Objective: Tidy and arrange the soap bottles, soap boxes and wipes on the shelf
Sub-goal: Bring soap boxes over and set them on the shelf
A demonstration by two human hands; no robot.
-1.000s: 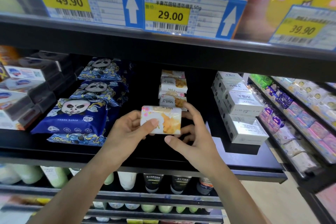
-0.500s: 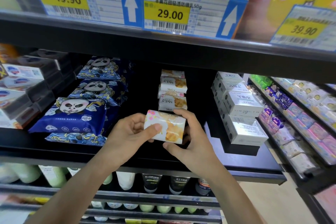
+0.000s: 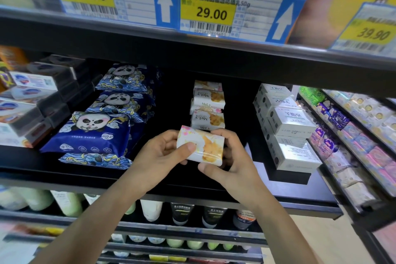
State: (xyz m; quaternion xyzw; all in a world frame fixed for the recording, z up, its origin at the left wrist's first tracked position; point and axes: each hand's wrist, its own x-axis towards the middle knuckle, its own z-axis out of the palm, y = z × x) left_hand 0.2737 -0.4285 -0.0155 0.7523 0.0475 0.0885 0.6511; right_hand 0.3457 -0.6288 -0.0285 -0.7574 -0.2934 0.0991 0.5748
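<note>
**Glossy soap packet heading for the stack just above it**

Both hands are gripping the MeLy soap packet [image 3: 200, 146] at centre frame: left hand [image 3: 162, 154] pinching its left end, right hand [image 3: 233, 161] cupping the right. Its long axis is running left-right, tilted; the MeLy stack [image 3: 207, 107] is sitting directly above.

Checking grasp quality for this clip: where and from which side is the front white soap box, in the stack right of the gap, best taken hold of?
Judging by its pose, grip the front white soap box across its two long side faces, coming from the open aisle side in front. It is a flat rectangular carton lying on the shelf with another box stacked on its rear part, so only the front end is free.
</note>
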